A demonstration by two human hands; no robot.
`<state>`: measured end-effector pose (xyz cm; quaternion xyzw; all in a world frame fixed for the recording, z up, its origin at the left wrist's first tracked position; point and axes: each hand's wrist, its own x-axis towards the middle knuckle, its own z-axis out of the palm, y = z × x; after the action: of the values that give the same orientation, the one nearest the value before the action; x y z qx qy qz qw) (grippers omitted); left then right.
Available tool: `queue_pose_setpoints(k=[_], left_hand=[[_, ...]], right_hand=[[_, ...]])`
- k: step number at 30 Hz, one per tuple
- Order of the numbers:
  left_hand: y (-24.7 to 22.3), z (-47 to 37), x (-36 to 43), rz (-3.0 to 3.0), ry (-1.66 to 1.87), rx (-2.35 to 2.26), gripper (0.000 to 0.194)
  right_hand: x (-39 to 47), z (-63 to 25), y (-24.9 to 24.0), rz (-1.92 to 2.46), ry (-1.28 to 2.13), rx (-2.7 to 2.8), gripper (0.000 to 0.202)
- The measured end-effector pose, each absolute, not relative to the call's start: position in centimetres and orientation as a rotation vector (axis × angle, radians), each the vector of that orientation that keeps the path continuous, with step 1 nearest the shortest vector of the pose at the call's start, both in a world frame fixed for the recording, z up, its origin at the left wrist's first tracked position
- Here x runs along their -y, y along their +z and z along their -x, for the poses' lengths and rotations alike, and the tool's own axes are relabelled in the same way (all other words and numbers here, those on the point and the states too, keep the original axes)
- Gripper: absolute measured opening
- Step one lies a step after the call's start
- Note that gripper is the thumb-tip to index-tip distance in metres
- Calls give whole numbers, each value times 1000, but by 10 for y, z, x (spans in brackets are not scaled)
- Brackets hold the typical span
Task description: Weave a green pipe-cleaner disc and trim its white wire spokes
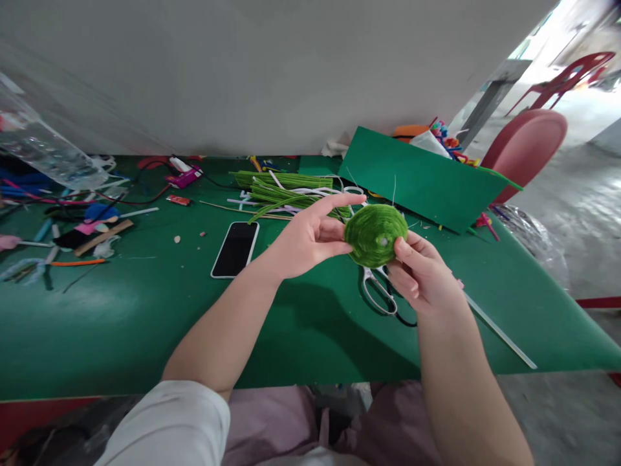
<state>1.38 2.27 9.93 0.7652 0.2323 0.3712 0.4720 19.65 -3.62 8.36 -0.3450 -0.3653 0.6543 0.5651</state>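
The right hand (427, 275) pinches the right edge of a round, fuzzy green coil (374, 228) above the smooth green tabletop (121, 330); the left hand (313, 236) curves its fingers at the left edge, though whether they grip I cannot tell. Silver-handled scissors (369, 299) lie below, a white-edged black smartphone (235, 250) farther left.

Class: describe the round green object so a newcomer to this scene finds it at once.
Start at the green table in front of the pale wall. Over it, between the left hand and the right hand, is a fuzzy green disc. Unlike the long green stems behind it, it is round, with a small pale spot near its middle.
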Motion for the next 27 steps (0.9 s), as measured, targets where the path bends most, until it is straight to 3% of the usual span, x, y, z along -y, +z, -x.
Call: queue_pose_setpoints(k=[7,12,15,19,23,27], left_hand=[[107,-4,-20,-1949,1423,-855,35],[93,-23,-15,-1910,1109,-737,46],[84,-36,-16,-1777,1106,-653,57],[84,-33,-22,-1680,1121,-578,57],[93,-18,-28,-1641,1121,-546,56],[99,-11,-28,-1630,980,-494,56]], right_hand=[[28,-207,80,665,1528,542,21],[27,-201,79,658,1562,514,19],[29,-191,78,666,1578,540,21],[30,-193,78,811,1551,712,21],[32,-218,82,1156,1270,887,18],[33,-231,84,1192,964,911,15]])
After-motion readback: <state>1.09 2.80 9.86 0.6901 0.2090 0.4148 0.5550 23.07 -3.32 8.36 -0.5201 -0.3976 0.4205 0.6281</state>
